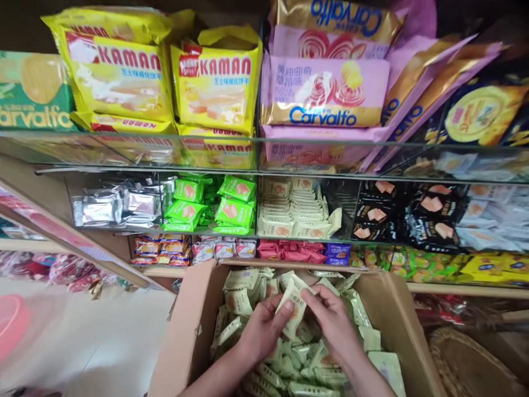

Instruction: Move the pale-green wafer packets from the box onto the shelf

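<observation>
Between my two hands is a small pale-green snack packet (296, 304) with dark print, held tilted over an open cardboard box (177, 336). My left hand (266, 322) grips its left side, thumb on the front. On its upper right edge, my right hand (330, 317) has its thumb and fingers closed. Inside the box lie many loose packets (237, 289) of the same kind, partly hidden under my hands and forearms. Straight ahead on the glass shelf, matching cream packets (285, 212) stand in stacked rows, with one leaning at the right end.
Bright green packets (233, 207) and silver packets (101, 208) lie left of the cream rows, black packets (376, 212) to the right. Above, a glass shelf edge (206, 154) fronts yellow KAMAN bags (132, 77) and pink Carvalfo bags (326, 91). A woven basket (467, 364) sits lower right.
</observation>
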Demonstrator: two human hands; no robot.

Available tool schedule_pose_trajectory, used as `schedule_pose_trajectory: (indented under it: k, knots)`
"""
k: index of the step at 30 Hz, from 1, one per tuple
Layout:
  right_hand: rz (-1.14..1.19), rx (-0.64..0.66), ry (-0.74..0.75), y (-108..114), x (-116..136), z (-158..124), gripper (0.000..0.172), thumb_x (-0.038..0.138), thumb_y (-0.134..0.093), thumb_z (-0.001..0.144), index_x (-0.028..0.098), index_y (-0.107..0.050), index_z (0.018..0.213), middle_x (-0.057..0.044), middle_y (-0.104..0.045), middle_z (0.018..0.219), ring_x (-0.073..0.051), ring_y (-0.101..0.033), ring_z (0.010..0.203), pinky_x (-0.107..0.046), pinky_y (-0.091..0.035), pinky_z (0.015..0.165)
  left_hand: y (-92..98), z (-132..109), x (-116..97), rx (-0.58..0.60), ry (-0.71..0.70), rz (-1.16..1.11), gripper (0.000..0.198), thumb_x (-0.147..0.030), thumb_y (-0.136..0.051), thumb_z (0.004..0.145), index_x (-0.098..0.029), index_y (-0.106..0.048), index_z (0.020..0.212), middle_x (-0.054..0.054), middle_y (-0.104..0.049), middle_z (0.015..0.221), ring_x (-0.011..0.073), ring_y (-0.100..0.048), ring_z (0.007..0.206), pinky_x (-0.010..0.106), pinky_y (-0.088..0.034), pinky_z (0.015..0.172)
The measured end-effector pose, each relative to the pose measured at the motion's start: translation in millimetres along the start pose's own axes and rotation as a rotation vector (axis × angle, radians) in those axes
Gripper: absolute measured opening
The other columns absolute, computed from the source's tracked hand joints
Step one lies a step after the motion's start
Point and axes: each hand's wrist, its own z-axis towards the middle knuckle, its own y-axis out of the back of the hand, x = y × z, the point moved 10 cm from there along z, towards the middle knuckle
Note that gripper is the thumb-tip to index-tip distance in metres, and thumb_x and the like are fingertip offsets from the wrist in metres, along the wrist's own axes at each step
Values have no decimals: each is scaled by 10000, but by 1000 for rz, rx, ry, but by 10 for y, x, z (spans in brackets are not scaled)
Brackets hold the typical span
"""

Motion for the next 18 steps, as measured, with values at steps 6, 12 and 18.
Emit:
schedule_pose_trajectory:
  k: [6, 12, 18]
  knots:
    - [93, 44, -84, -19, -102, -26, 236, 427, -569, 724, 200, -507, 736, 49, -462, 564, -99, -434, 498, -203, -344, 457, -48, -67, 10, 40, -24, 119, 379, -468, -365, 837, -141, -554, 803, 11, -555, 661, 105, -498, 531, 191, -364, 459]
    - [-344, 192, 64, -133, 121, -104, 329, 416, -589, 691, 178, -412, 549, 64, -304, 519, -81, -309, 515, -196, -266, 476, 119, -93, -240, -89, -181, 221, 258, -386, -504, 788, -168, -560, 914, 35, -578, 850, 176, -502, 822, 267, -391, 761]
    - [-317, 325, 2, -318, -1, -269, 247, 390, -587, 689, 172, -521, 784, 46, -408, 617, -101, -400, 594, -205, -338, 546, 368, -80, -212, -318, -187, 144, 237, -378, -580, 728, -155, -533, 660, -21, -484, 586, 117, -410, 592, 221, -353, 589]
